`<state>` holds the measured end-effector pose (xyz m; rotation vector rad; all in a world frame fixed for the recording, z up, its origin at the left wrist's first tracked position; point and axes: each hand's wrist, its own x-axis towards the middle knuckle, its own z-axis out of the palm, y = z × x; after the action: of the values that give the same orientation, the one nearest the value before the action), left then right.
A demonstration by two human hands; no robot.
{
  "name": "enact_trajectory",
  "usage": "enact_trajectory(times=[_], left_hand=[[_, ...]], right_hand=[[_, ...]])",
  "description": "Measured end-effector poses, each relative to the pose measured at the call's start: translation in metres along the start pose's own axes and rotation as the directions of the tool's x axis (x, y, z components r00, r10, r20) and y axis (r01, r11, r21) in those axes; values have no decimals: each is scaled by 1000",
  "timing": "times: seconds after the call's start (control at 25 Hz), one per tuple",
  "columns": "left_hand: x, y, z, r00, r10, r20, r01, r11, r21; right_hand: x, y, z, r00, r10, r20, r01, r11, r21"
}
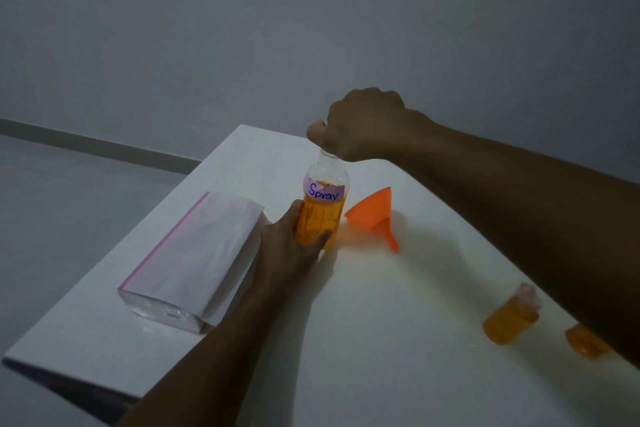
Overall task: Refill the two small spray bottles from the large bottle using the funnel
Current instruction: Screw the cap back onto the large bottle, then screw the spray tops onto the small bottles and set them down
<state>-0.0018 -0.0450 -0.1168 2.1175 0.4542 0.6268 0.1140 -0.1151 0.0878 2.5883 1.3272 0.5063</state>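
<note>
The large clear bottle (323,208) holds orange liquid and has a pink label reading "Spray". It stands upright near the middle of the white table (381,322). My left hand (294,243) grips its lower body. My right hand (360,125) is closed over its top, hiding the cap. An orange funnel (375,215) lies on its side just right of the bottle. Two small bottles with orange liquid sit at the right: one (510,317) in plain view, the other (587,343) partly hidden under my right forearm.
A clear zip bag (194,260) with a pink seal strip, holding white material, lies left of the large bottle. The table's left and far edges are close, with grey floor and a wall beyond.
</note>
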Motion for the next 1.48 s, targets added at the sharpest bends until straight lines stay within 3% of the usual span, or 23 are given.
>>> enact_trajectory(times=[0.12,0.24,0.36,0.48,0.6,0.76,0.96,1.08,1.28,1.48], left_hand=[[-3,7,-4,999,-10,32,10,1000,-9],[1,12,-12,984,-51,169,55,998,-19],[-5,22,-23,962,-131,240,139,990,-17],[-41,35,-21,957,-253,143,249,967,49],[-81,49,-10,981,-180,70,179,984,20],[-103,74,6,982,-41,185,45,999,-20],[-111,110,50,947,46,319,-27,998,-63],[-117,130,86,922,52,384,-13,995,-104],[-110,143,120,895,59,442,13,988,-157],[-111,152,152,931,104,350,-49,985,-164]], right_hand=[[-5,-7,-2,995,60,80,-60,998,9],[-24,5,-7,968,181,173,-235,895,379],[-63,21,-8,944,325,61,-295,748,594],[-127,27,7,919,391,-43,-255,676,691],[-193,14,29,897,440,-42,-262,607,750],[-284,4,55,851,525,7,-282,447,849],[-368,38,91,688,681,251,-554,269,788],[-369,58,107,635,678,370,-689,280,668],[-334,70,127,572,763,300,-706,273,653],[-305,87,142,566,746,350,-723,247,645]])
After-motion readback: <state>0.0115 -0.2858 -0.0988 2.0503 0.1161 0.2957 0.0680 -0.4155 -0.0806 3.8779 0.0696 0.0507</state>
